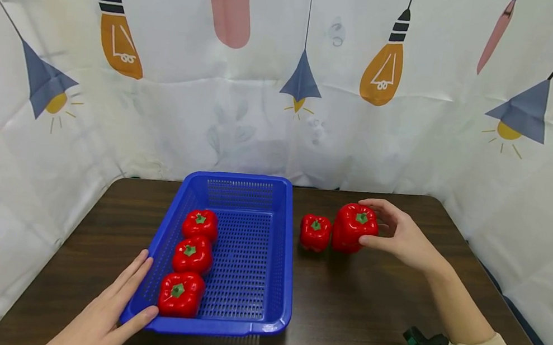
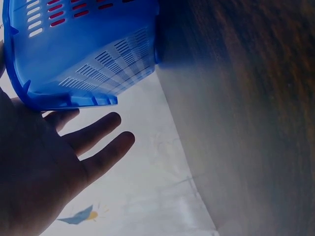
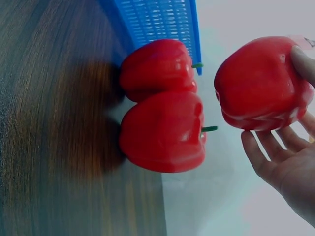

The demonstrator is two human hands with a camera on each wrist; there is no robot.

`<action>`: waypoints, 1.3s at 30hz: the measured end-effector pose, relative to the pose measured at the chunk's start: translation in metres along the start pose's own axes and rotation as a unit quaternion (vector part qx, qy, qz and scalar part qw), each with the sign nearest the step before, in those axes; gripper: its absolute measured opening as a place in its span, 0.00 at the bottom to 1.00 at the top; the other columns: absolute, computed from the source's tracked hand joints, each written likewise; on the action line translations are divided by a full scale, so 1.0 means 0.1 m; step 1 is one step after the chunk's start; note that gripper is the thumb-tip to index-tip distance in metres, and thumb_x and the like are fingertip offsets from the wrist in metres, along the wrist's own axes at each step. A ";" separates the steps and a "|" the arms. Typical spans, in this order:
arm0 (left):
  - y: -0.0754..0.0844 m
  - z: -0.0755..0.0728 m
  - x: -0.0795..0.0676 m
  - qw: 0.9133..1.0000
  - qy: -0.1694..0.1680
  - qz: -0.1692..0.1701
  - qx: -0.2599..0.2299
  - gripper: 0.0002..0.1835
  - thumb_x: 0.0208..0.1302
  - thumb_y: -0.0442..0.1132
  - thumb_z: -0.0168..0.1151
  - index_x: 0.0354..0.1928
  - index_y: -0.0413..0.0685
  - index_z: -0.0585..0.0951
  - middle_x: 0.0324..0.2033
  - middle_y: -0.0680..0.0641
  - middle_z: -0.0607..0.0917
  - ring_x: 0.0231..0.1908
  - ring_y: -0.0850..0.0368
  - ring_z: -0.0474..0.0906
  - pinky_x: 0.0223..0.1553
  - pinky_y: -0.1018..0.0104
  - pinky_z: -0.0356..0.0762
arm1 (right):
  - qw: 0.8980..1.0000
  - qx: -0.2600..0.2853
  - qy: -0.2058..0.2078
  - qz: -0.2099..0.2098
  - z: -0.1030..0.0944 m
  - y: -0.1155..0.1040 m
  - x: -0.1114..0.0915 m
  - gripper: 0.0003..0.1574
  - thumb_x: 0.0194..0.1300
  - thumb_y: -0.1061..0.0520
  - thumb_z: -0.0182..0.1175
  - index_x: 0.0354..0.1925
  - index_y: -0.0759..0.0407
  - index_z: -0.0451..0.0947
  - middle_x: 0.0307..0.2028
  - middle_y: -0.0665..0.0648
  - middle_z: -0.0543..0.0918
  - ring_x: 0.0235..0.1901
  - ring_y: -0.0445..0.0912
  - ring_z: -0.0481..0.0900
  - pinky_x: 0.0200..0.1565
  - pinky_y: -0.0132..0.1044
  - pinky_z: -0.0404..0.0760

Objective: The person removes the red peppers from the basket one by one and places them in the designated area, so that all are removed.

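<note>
My right hand (image 1: 396,236) holds a shiny red bell pepper (image 3: 263,83), thumb on one side and fingers on the other. In the right wrist view it is raised off the table, beside two more red bell peppers standing there, a nearer one (image 3: 162,132) and a farther one (image 3: 157,69). From the head view the held pepper largely covers the nearer one; the small pepper (image 1: 315,233) shows to its left. My left hand (image 1: 108,304) rests at the near left corner of a blue plastic basket (image 1: 290,286), fingers straight along its outside and thumb by the front rim.
Inside the basket, three red bell peppers (image 1: 193,254) stand in a row along the left wall. A dark wooden table (image 1: 342,320) lies beneath everything. White curtains (image 1: 262,115) printed with lamps and bulbs enclose the back and sides.
</note>
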State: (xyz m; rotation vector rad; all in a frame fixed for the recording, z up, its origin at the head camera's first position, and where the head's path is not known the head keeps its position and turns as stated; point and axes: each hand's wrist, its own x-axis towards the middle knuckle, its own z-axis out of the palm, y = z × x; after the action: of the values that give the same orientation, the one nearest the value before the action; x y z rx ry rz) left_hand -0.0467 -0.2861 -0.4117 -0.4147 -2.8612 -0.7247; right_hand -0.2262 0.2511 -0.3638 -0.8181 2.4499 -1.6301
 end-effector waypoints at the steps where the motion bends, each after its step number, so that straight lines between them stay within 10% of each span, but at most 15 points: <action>1: 0.00 0.00 0.00 1.000 0.001 0.000 0.001 0.48 0.67 0.49 0.69 0.83 0.57 0.53 0.80 0.49 0.54 0.70 0.37 0.62 0.59 0.42 0.70 | 1.000 0.000 -0.001 -0.001 0.00 0.00 -0.01 0.40 0.63 0.62 0.73 0.69 0.53 0.69 0.63 0.56 0.76 0.60 0.54 0.75 0.52 0.43 0.83; 5: 0.00 0.01 -0.01 1.000 0.002 0.001 0.002 0.48 0.67 0.49 0.69 0.83 0.57 0.54 0.80 0.49 0.54 0.70 0.37 0.63 0.62 0.50 0.68 | 1.000 -0.002 -0.001 -0.005 -0.02 0.02 -0.02 0.40 0.63 0.63 0.72 0.69 0.55 0.69 0.63 0.57 0.75 0.60 0.54 0.76 0.52 0.43 0.83; 12: 0.00 0.00 0.00 1.000 -0.009 -0.006 -0.011 0.47 0.69 0.50 0.67 0.83 0.53 0.53 0.80 0.45 0.53 0.69 0.31 0.63 0.54 0.28 0.69 | 1.000 0.008 0.003 0.003 -0.06 0.05 -0.05 0.39 0.63 0.65 0.72 0.69 0.54 0.69 0.62 0.57 0.76 0.59 0.54 0.76 0.50 0.44 0.85; 17: -0.01 0.03 -0.01 1.000 0.009 0.010 -0.003 0.47 0.68 0.48 0.68 0.82 0.54 0.54 0.80 0.47 0.53 0.75 0.49 0.57 0.66 0.77 0.56 | 1.000 -0.001 0.008 0.007 -0.09 0.07 -0.09 0.40 0.62 0.64 0.72 0.69 0.56 0.69 0.63 0.57 0.75 0.59 0.53 0.75 0.51 0.42 0.84; 24: -0.01 0.01 0.00 1.000 0.010 0.014 0.003 0.48 0.67 0.49 0.69 0.82 0.53 0.54 0.80 0.47 0.54 0.76 0.52 0.55 0.68 0.68 0.60 | 1.000 -0.024 0.012 0.005 -0.14 0.11 -0.14 0.40 0.63 0.63 0.72 0.70 0.56 0.68 0.63 0.59 0.75 0.59 0.49 0.76 0.51 0.40 0.84; 29: -0.02 0.03 0.01 0.999 0.026 0.043 0.006 0.48 0.66 0.46 0.70 0.82 0.51 0.54 0.80 0.47 0.54 0.74 0.78 0.42 0.60 0.91 0.41 | 0.999 -0.022 0.019 0.014 -0.16 0.14 -0.18 0.40 0.63 0.64 0.72 0.69 0.54 0.69 0.62 0.57 0.75 0.59 0.48 0.77 0.50 0.40 0.84; 39: -0.01 0.03 0.00 0.999 0.022 0.037 0.007 0.48 0.67 0.47 0.70 0.82 0.51 0.54 0.80 0.47 0.53 0.75 0.76 0.42 0.61 0.91 0.40 | 0.999 -0.005 0.031 0.024 -0.20 0.17 -0.19 0.40 0.64 0.65 0.71 0.70 0.55 0.68 0.63 0.58 0.74 0.58 0.50 0.78 0.49 0.41 0.85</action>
State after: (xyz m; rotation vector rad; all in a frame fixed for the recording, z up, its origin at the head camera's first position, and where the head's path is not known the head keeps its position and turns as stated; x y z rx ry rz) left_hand -0.0473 -0.2853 -0.4151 -0.4948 -2.7916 -0.6919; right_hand -0.2238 0.2810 -0.3742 -0.7161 2.4995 -1.6523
